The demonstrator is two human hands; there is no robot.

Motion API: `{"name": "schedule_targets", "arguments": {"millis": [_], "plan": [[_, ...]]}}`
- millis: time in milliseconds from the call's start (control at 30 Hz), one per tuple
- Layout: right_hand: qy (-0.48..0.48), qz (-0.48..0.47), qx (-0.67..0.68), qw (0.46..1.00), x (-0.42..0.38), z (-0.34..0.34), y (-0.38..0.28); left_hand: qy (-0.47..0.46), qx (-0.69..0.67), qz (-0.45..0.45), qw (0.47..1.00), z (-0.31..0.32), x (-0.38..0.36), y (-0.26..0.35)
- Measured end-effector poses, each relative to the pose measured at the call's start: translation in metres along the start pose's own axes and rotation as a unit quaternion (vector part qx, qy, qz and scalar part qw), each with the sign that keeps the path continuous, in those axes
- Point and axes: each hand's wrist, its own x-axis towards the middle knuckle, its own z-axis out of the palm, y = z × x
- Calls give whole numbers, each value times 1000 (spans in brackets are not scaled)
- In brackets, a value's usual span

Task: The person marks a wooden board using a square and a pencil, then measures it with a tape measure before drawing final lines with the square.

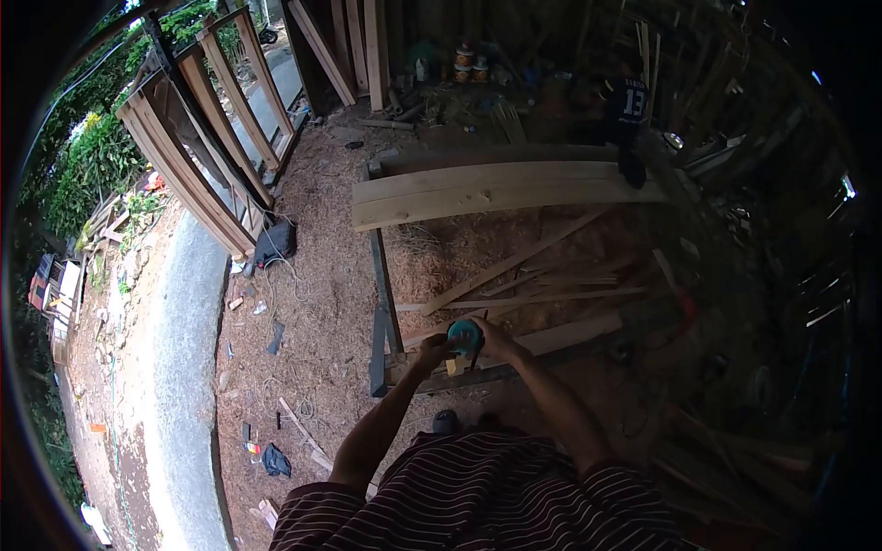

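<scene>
A small teal, rounded object (465, 337) is held in front of me, between both hands. My left hand (432, 351) is closed at its left side, the fingers wrapped against it. On its right side, my right hand (497, 341) is also closed around it, with a thin dark piece beside the fingers. What exactly the object is, I cannot tell. Just below it shows a small yellow piece (455, 365). Both hands are above the near edge of a wooden frame, close to a light plank (570, 338).
Wide planks (496, 192) lie across the frame, with loose strips (514, 264) inside it. A person (627, 101) in a dark number 13 shirt is at the back right. Upright timber frames (188, 165) stand left, near a black bag (275, 243).
</scene>
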Motion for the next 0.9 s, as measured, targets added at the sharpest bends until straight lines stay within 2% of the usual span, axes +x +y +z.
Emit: {"name": "schedule_targets", "arguments": {"millis": [133,200,300,367,467,500,567,600,700,767,833,900], "plan": [[53,0,-54,997,-25,10,-1,-28,-45,-49,997,11,-9,-5],[89,39,-48,994,-46,20,14,-73,-40,-62,995,24,-6,-9],[119,87,10,989,-82,19,33,-125,15,-80,989,49,0,-16],[101,174,21,979,-110,5,11,-142,172,-92,970,66,3,-18],[170,156,-26,973,-139,21,66,-156,163,-104,969,103,1,-18],[183,159,-21,970,-152,13,61,-165,173,-103,965,113,5,-24],[201,188,78,958,-187,-14,50,-209,159,-104,959,148,22,-37],[207,187,80,957,-197,-18,58,-212,178,-135,951,163,28,-36],[248,211,27,945,-237,-37,89,-231,199,-107,947,221,43,-37],[260,215,-3,942,-264,-51,125,-249,196,-89,944,259,61,-59],[261,243,8,934,-293,-76,142,-268,197,-77,940,302,71,-63],[258,277,22,925,-321,-94,162,-294,269,-21,917,345,76,-68]]}}
